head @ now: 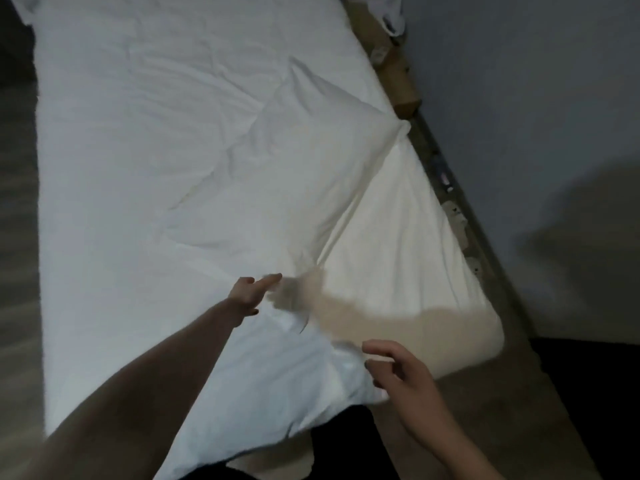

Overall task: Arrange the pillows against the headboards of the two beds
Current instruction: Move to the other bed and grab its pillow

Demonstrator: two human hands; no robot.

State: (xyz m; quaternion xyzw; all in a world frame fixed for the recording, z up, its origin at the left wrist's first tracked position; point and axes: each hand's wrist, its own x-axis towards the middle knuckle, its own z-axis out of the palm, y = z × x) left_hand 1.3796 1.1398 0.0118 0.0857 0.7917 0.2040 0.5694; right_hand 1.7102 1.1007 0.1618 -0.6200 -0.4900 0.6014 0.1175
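Three white pillows lie on the white bed. One pillow sits in the middle. A cream-lit pillow lies along the right edge beside the brown headboard ledge. The nearest pillow lies at the bed's near edge under my arms. My left hand is stretched out over this pillow's far corner, fingers straight, holding nothing. My right hand hovers at its right corner with loosely curled fingers, nothing in its grip.
A grey wall runs along the right behind the ledge, where small objects sit. Crumpled white fabric lies at the top of the ledge. Dark floor borders the bed on the left. Dark clothing shows below.
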